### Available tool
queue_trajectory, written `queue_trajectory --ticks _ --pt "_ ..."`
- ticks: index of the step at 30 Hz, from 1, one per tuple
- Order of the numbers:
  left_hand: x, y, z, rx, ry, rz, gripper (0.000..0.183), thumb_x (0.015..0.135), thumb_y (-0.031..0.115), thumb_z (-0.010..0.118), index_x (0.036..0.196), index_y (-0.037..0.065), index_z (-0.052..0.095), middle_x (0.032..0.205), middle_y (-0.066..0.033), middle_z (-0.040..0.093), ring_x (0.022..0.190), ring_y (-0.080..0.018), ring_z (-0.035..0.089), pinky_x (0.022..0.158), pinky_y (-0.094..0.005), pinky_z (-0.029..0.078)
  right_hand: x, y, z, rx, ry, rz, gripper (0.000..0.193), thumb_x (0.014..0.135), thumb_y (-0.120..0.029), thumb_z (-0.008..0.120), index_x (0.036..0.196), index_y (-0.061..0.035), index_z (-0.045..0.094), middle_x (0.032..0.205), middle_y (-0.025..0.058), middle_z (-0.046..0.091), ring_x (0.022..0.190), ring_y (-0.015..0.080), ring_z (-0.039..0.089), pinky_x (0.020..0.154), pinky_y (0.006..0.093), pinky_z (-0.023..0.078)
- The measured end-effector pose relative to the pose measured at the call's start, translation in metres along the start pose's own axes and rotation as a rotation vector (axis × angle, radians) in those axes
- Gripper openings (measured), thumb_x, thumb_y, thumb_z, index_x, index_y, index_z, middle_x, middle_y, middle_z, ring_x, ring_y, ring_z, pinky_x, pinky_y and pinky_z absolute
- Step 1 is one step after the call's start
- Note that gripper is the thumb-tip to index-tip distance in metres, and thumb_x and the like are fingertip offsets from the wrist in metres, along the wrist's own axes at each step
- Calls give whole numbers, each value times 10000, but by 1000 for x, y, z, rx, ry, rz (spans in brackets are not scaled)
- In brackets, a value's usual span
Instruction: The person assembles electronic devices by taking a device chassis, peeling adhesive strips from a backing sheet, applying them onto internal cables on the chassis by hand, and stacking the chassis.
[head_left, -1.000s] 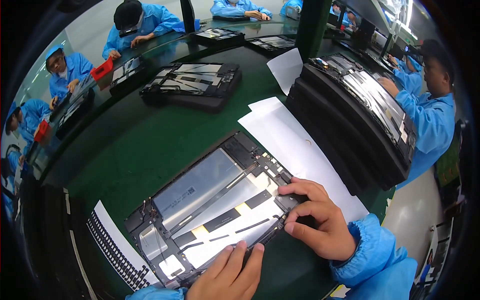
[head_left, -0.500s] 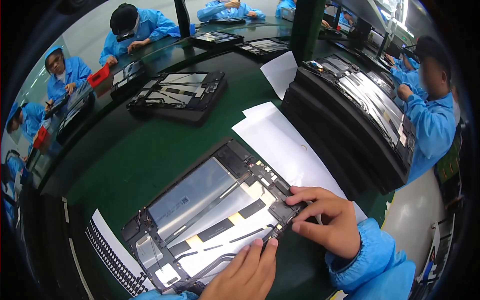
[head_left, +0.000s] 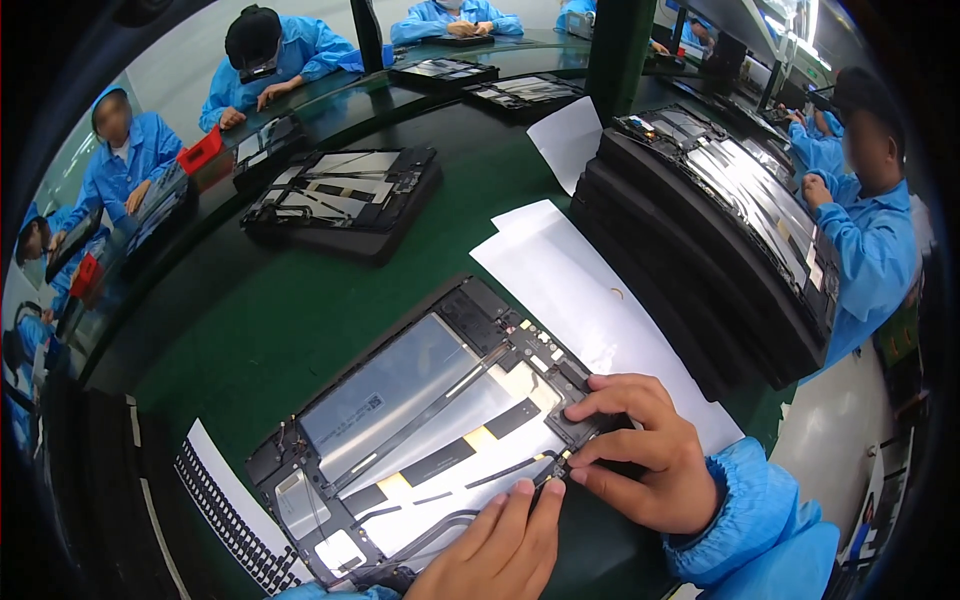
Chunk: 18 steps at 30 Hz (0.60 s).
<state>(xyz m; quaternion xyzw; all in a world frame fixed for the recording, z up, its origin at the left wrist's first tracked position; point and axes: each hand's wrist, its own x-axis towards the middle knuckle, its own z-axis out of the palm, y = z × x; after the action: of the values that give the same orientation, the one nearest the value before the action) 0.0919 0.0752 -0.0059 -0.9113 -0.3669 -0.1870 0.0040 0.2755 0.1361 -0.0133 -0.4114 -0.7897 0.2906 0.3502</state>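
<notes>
Both hands are on the open tablet (head_left: 440, 425), head view. Right hand (head_left: 650, 460) is half-curled: index fingertip on the tablet's right end, thumb at the near corner, gap between them; can't tell whether a small part is pinched there. Left hand (head_left: 490, 550) has fingers straight and close together, tips on the near edge just beside the right thumb (own thumb out of sight, so can't tell if it grips underneath). Tablet lies slantwise on the green table (head_left: 300, 320), insides bare, silver battery (head_left: 385, 385) toward the far side. White strip (head_left: 232, 495) with rows of black patches is just off its left end. Paper (head_left: 575, 285) lies past the right end, next to a black stack (head_left: 650, 265) topped by another open tablet. Person in a blue coat (head_left: 870, 240) is behind that stack. Red box (head_left: 200, 152) upper left.
</notes>
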Motion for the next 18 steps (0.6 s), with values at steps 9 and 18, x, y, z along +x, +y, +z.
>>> queue_trajectory --ticks 9,18 --pt "-13 -1 5 105 1 3 321 728 130 453 974 -67 519 1137 -195 466 1007 -290 473 836 -339 413 0 -15 21 -167 40 -149 107 605 5 633 690 -40 585 956 87 543 963 299 470 827 364 379" --pt "-21 -39 -62 -90 19 -194 430 749 66 498 1168 -11 437 1161 -226 450 1089 -351 439 920 -390 357 -16 -9 16 -51 343 -34 122 598 13 632 705 -33 597 843 119 561 824 287 533 707 345 433"
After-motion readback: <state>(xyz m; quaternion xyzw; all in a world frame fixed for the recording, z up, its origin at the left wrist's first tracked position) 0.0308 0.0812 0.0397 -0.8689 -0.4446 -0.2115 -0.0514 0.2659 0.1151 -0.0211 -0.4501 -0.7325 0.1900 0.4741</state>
